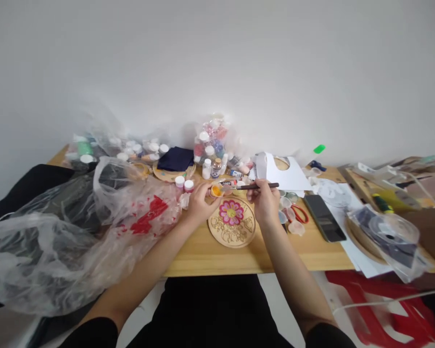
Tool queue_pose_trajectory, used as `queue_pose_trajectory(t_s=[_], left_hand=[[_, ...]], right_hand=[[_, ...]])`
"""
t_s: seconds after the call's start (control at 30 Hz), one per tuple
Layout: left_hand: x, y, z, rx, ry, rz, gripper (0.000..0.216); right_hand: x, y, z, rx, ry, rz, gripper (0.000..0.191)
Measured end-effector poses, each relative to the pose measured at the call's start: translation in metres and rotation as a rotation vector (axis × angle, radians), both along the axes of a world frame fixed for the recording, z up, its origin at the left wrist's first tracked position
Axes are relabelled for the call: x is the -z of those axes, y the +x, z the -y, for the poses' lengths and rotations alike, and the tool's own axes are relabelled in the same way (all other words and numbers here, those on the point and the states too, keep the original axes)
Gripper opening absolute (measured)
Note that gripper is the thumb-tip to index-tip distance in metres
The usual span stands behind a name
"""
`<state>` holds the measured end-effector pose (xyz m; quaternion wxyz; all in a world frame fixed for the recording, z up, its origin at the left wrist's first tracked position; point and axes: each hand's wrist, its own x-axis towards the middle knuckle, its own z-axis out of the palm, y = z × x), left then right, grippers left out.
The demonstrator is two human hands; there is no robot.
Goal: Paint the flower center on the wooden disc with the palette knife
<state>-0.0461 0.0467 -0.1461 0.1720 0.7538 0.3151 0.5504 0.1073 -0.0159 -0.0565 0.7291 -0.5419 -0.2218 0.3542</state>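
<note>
A small cup (pixel 216 190) of yellow paint is gripped in the left hand (pixel 199 203) and a brush (pixel 255 186) pinched by the right hand's (pixel 264 203) closed fingers, just above a flower-painted disc (pixel 232 222) on the worktop (pixel 203 253).

Bare table edge (pixel 203 256) free; plastic bags (pixel 76 232) crowd left.

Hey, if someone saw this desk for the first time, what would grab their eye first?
Probably the round wooden disc at the table's front centre, with its bright pink painted flower. Just above it, the left hand holds a small pot of orange paint while the right hand holds a thin brush pointed toward it. To the left, crumpled plastic bags with red print sprawl over the table edge.
</note>
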Motion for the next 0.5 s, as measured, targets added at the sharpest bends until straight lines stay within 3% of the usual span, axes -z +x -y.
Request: queue_pose_trajectory(t_s=[0.27, 0.5], left_hand=[[-0.004, 0.000, -0.002, 0.030, -0.044, -0.049, 0.024], [-0.007, -0.004, -0.002, -0.003, -0.030, -0.109, 0.029]], right_hand=[[0.015, 0.039, 0.008, -0.016, 0.089, 0.052, 0.026], [0.040, 0.048, 0.030, 0.174, -0.015, 0.147, 0.021]])
